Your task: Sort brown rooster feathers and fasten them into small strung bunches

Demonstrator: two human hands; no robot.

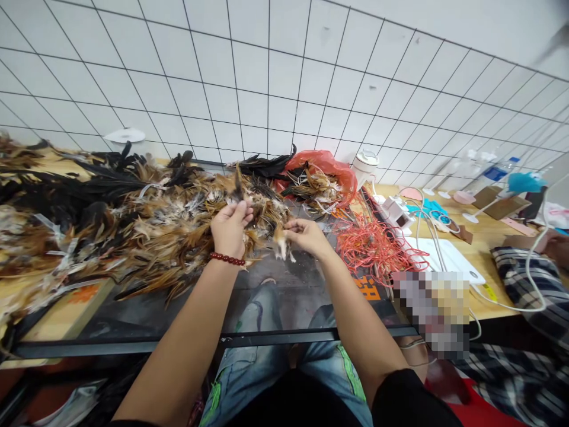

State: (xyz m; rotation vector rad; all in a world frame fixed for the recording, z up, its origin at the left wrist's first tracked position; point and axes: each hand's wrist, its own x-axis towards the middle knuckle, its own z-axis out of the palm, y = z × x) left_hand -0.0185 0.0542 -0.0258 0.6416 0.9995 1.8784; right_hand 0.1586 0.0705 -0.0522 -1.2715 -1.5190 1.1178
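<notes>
My left hand (231,224), with a red bead bracelet at its wrist, is closed in a pinch on a dark brown feather (239,182) that points up above the fingers. Just right of it, my right hand (307,235) pinches a small tuft of tan and white feathers (281,244) that hangs down from the fingertips. Both hands are above a dark glossy tabletop (267,302). Behind and left of them spreads a big heap of brown, white and black feathers (169,231), some tied with whitish strips.
At the back, a red plastic bag (347,169) holds more feathers beside a white lidded cup (367,159). Tangled red string (377,246) lies to the right. Farther right are cables, a white board (448,261) and a person in a plaid sleeve (520,279). A gridded wall rises behind.
</notes>
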